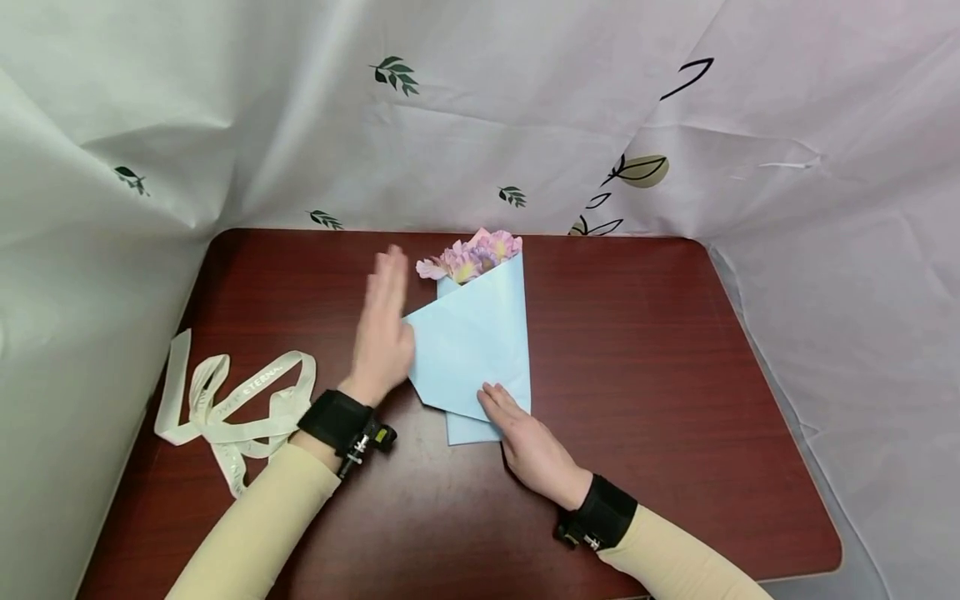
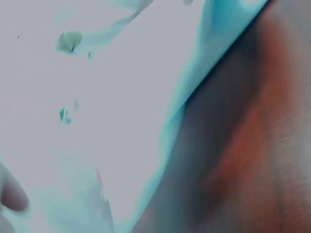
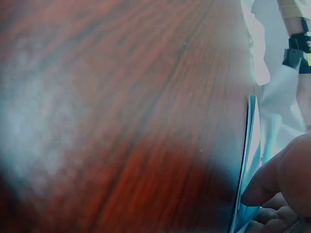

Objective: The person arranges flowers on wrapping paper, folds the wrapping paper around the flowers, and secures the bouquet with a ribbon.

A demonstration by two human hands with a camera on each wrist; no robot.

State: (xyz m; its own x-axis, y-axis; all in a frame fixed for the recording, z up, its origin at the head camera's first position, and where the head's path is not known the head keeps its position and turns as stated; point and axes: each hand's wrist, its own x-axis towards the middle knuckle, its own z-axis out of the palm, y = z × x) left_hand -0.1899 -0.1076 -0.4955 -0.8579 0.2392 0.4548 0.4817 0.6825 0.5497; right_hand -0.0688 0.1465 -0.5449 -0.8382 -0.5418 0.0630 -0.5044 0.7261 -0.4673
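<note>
A light blue wrapping paper point(image 1: 468, 346) lies folded on the table around a bunch of pink and lilac flowers point(image 1: 480, 254), whose heads show above its slanted top edge. My left hand point(image 1: 381, 333), fingers straight and slightly blurred, stands at the paper's left corner; its thumb side meets the edge. With fingers extended, my right hand point(image 1: 536, 450) rests on the lower right part of the paper. In the right wrist view, the thumb point(image 3: 265, 182) lies against the paper's edge point(image 3: 251, 126). Overexposed paper point(image 2: 146, 73) fills much of the left wrist view. The stems are hidden.
A cream ribbon with printed letters point(image 1: 240, 417) lies in loose loops on the left of the dark red-brown table point(image 1: 637, 358). A white cloth with leaf prints point(image 1: 465, 142) hangs behind and beside the table.
</note>
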